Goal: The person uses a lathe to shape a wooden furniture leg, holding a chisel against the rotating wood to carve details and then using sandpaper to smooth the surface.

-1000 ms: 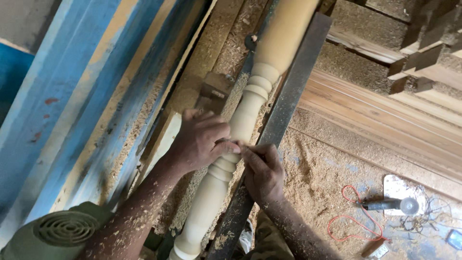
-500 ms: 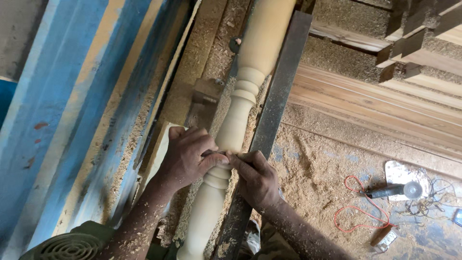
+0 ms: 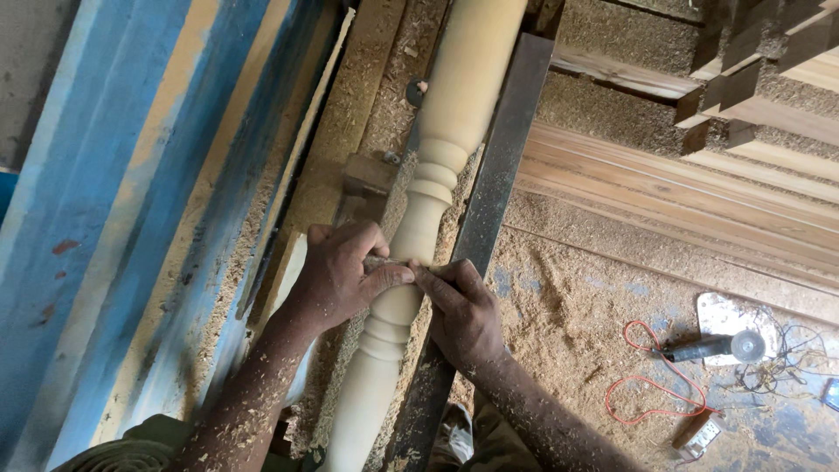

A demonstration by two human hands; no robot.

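A pale turned wooden spindle (image 3: 437, 166) with rings and beads runs lengthwise on a lathe, its surface blurred. My left hand (image 3: 336, 275) and my right hand (image 3: 461, 310) meet across its narrow neck, both pinching a small strip that looks like sandpaper (image 3: 393, 262) against the wood. A dark metal rest bar (image 3: 498, 183) runs alongside the spindle on the right, under my right hand. My forearms are dusted with sawdust.
Blue painted boards (image 3: 131, 192) stand along the left. Sawdust covers the lathe bed (image 3: 350, 114) and the floor (image 3: 568, 323). Wooden planks (image 3: 699, 192) lie at the right. A small power tool (image 3: 708, 348) with a red cord (image 3: 647, 385) lies on the floor.
Both hands have slid along the spindle away from the ringed beads, toward its lower bulge, still pressing the strip against the wood. The view has shifted slightly.
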